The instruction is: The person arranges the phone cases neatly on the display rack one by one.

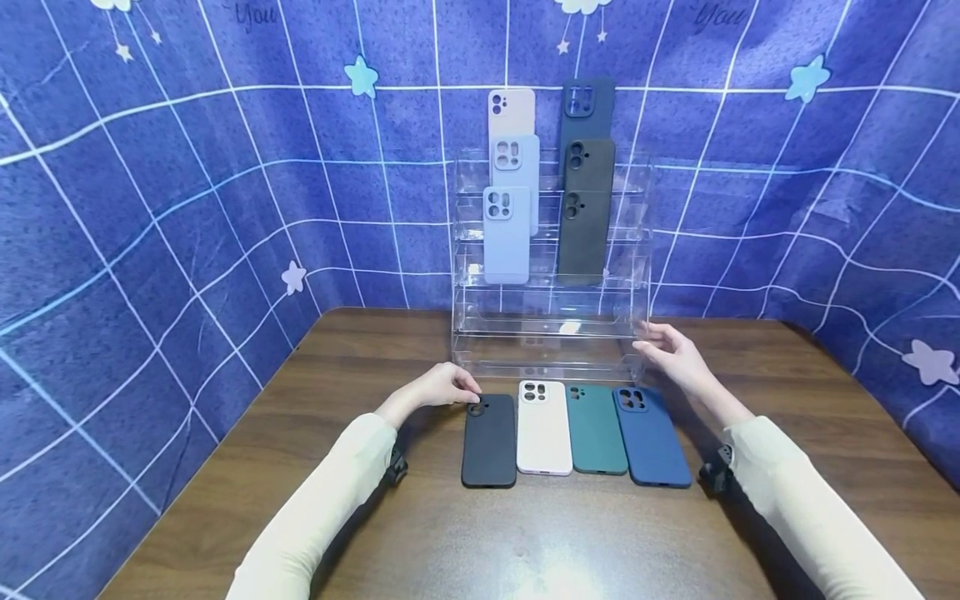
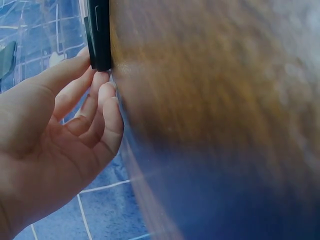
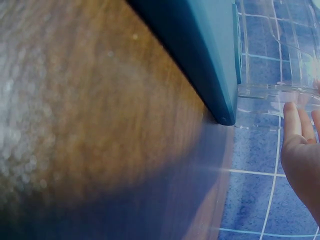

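My left hand (image 1: 442, 385) has its thumb and fingers at the top left corner of a black phone case (image 1: 489, 446). In the left wrist view, the thumb and bent fingertips pinch that end of the case (image 2: 100, 35). My right hand (image 1: 675, 357), fingers fairly straight, is at the lower right side of a clear tiered display stand (image 1: 543, 371). To the right of the black case lie a white phone case (image 1: 545, 433), a green phone case (image 1: 598, 437) and a blue phone case (image 1: 658, 446). The right wrist view shows the blue case (image 3: 200, 50) close up.
On the stand's upper tiers, a pale pink case (image 1: 512, 112) and light blue cases (image 1: 506, 250) stand at left. A dark blue case (image 1: 587, 121) and dark grey cases (image 1: 583, 250) stand at right. Behind hangs a blue cloth (image 1: 375, 192); below is a wooden table (image 1: 420, 533).
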Demonstrator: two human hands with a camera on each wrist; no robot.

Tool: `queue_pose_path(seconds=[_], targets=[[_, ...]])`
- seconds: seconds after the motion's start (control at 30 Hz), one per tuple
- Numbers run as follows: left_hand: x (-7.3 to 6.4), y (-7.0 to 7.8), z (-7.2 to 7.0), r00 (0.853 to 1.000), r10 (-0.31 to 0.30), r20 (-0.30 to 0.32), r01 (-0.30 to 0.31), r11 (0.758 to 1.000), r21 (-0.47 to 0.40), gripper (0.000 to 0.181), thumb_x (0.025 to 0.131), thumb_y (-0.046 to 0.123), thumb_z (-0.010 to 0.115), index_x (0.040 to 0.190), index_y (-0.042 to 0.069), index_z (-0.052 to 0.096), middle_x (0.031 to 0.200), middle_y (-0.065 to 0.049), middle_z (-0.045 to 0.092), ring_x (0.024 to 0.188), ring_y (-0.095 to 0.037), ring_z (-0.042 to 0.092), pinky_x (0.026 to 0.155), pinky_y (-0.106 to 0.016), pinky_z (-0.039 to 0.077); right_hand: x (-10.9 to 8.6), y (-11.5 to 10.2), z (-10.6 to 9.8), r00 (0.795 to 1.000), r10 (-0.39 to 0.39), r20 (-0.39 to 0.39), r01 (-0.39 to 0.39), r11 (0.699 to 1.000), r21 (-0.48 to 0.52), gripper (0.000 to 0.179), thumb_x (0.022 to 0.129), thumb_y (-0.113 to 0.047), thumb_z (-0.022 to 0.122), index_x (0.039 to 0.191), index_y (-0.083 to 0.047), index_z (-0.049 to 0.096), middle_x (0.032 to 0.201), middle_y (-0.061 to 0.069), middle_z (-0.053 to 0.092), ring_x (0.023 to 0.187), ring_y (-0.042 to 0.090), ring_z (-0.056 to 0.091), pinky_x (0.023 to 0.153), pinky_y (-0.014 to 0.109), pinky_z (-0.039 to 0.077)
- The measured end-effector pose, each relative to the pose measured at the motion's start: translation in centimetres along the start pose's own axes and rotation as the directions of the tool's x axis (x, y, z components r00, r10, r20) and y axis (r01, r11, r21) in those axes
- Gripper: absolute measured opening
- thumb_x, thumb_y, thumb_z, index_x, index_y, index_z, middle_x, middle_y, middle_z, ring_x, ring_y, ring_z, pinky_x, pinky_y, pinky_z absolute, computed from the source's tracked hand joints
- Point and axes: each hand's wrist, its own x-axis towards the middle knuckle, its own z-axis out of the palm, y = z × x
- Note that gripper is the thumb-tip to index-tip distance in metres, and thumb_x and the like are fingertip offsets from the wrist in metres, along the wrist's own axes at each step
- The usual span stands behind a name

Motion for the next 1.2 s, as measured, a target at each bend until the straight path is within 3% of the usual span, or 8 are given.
queue_pose_path(seconds=[0.2, 0.3, 0.43, 0.67, 0.73, 0.97, 1.13, 1.2], targets=[[-0.3, 0.1, 0.1, 0.999, -0.038, 0.010, 0.039, 0.999, -0.031, 0.012, 0.084, 0.018, 0.071, 0.091, 0.008, 0.073, 0.068, 0.007, 0.062, 0.051, -0.006, 0.048, 0.048, -0.018, 0.042, 0.0, 0.1, 0.1, 1.000, -0.010, 0.001, 0.010, 1.000, 0.000, 0.054, 0.091, -0.025, 0.063, 0.134, 0.003, 0.044, 0.124, 0.023, 0.054, 0.089, -0.007, 0.057, 0.077, 0.009, 0.048], [-0.4, 0.1, 0.2, 0.999, -0.042, 0.018, 0.043, 0.998, -0.045, 0.011, 0.084, 0.016, 0.071, 0.088, 0.006, 0.072, 0.066, 0.006, 0.061, 0.052, -0.008, 0.049, 0.048, -0.018, 0.043, 0.1, 0.2, 0.2, 1.000, -0.013, 0.001, 0.013, 1.000, 0.002, 0.054, 0.090, -0.024, 0.063, 0.133, 0.003, 0.044, 0.119, 0.014, 0.059, 0.089, -0.007, 0.057, 0.077, 0.009, 0.048], [-0.5, 0.3, 0.1, 1.000, -0.020, 0.020, 0.020, 0.999, -0.038, 0.008, 0.084, 0.013, 0.070, 0.085, 0.005, 0.070, 0.068, 0.003, 0.062, 0.052, -0.008, 0.050, 0.048, -0.018, 0.043, 0.0, 0.1, 0.2, 1.000, -0.010, -0.001, 0.010, 1.000, 0.011, 0.054, 0.090, -0.023, 0.064, 0.133, 0.003, 0.044, 0.112, -0.001, 0.061, 0.089, -0.007, 0.057, 0.076, 0.009, 0.049], [-0.3, 0.3, -0.1, 0.999, 0.044, -0.023, -0.044, 0.999, 0.023, 0.006, 0.085, 0.012, 0.068, 0.085, 0.006, 0.070, 0.074, -0.002, 0.069, 0.052, -0.005, 0.053, 0.050, -0.018, 0.047, -0.1, -0.3, 0.1, 1.000, -0.012, 0.001, 0.012, 1.000, 0.023, 0.053, 0.091, -0.023, 0.063, 0.132, 0.003, 0.044, 0.112, 0.003, 0.061, 0.088, -0.006, 0.057, 0.077, 0.010, 0.049], [-0.3, 0.2, -0.2, 0.999, 0.035, -0.034, -0.036, 0.999, -0.015, 0.007, 0.086, 0.011, 0.068, 0.087, 0.005, 0.069, 0.076, -0.005, 0.071, 0.054, -0.005, 0.056, 0.053, -0.020, 0.052, -0.1, -0.4, 0.1, 1.000, -0.011, 0.003, 0.011, 1.000, 0.026, 0.051, 0.091, -0.024, 0.063, 0.131, 0.002, 0.046, 0.111, 0.001, 0.061, 0.089, -0.006, 0.058, 0.077, 0.010, 0.049], [0.0, 0.3, -0.6, 0.997, 0.020, -0.075, -0.035, 0.980, -0.196, 0.012, 0.088, 0.008, 0.064, 0.095, -0.001, 0.066, 0.085, -0.012, 0.070, 0.059, -0.013, 0.064, 0.059, -0.030, 0.059, -0.7, -1.9, 0.3, 1.000, -0.007, 0.014, 0.007, 1.000, 0.029, 0.053, 0.092, -0.015, 0.059, 0.133, 0.011, 0.039, 0.123, 0.026, 0.052, 0.089, -0.008, 0.056, 0.077, 0.008, 0.048], [0.0, 0.7, -1.0, 0.991, 0.039, -0.130, -0.075, 0.955, -0.287, 0.017, 0.089, 0.010, 0.063, 0.100, -0.003, 0.065, 0.092, -0.016, 0.070, 0.060, -0.016, 0.066, 0.060, -0.034, 0.059, 0.1, -0.1, 0.0, 1.000, -0.003, 0.012, 0.002, 0.999, 0.035, 0.053, 0.092, -0.015, 0.060, 0.135, 0.008, 0.039, 0.120, 0.014, 0.056, 0.089, -0.009, 0.056, 0.077, 0.009, 0.048], [-0.1, 0.9, -1.1, 0.987, 0.055, -0.148, -0.099, 0.945, -0.312, 0.018, 0.089, 0.010, 0.063, 0.100, -0.004, 0.065, 0.094, -0.018, 0.070, 0.062, -0.016, 0.067, 0.060, -0.035, 0.059, 0.1, -0.1, 0.0, 1.000, -0.002, 0.012, 0.001, 0.999, 0.036, 0.053, 0.092, -0.015, 0.060, 0.135, 0.008, 0.039, 0.120, 0.015, 0.056, 0.089, -0.008, 0.056, 0.077, 0.009, 0.049]])
